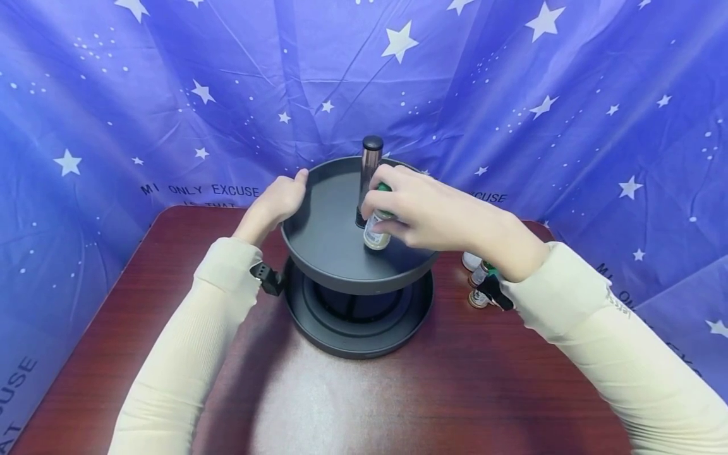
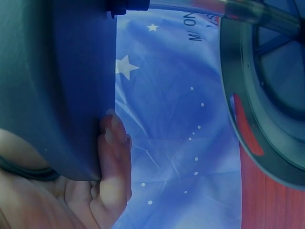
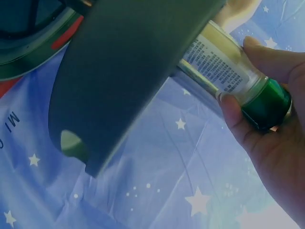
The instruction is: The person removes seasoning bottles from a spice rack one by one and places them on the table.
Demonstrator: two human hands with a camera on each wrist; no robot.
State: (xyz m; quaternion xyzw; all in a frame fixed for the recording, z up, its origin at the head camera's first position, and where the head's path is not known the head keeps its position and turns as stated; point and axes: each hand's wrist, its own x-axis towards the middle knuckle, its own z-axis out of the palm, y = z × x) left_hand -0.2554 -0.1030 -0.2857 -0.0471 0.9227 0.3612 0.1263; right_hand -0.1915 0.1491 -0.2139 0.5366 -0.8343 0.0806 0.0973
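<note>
A dark grey two-tier turntable stands on the table, its round upper tray [image 1: 324, 215] joined to the lower tray [image 1: 358, 347] by a centre post. My left hand [image 1: 280, 201] grips the upper tray's rim at the left, thumb up at the edge; the left wrist view has its fingers [image 2: 114, 162] against the tray's underside. In my right hand [image 1: 426, 208] is a small glass spice jar [image 1: 375, 235] with a green lid [image 3: 268, 105] and a printed label. Fingers and thumb hold it by the lid end, its base low over the upper tray, close in front of the post's top section [image 1: 372, 161].
Several more small jars [image 1: 479, 297] stand on the reddish-brown table [image 1: 489, 373] to the right of the turntable, partly hidden by the right forearm. A blue star-patterned curtain [image 1: 318, 57] hangs close behind and around the table. Each wrist carries a small black camera [image 1: 267, 279].
</note>
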